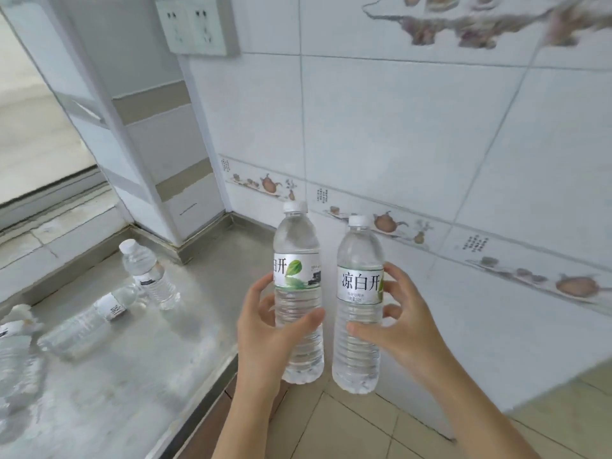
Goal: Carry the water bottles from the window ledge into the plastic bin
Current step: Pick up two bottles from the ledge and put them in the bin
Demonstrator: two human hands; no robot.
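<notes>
My left hand (265, 329) grips a clear water bottle (298, 260) with a white cap and a leaf label, held upright just past the ledge's right edge. My right hand (394, 323) grips a second upright water bottle (359, 346) beside it, over the floor. On the grey window ledge (149, 376) to the left, one bottle (149, 276) stands upright and another bottle (86, 323) lies on its side. More bottles (13, 352) show blurred at the far left edge. The plastic bin is out of view.
A white tiled wall (414, 144) with a teapot-pattern border stands close behind the held bottles. A white pillar (159, 160) with a socket plate (195, 24) rises at the ledge's back corner. Beige floor tiles (364, 432) lie below my arms.
</notes>
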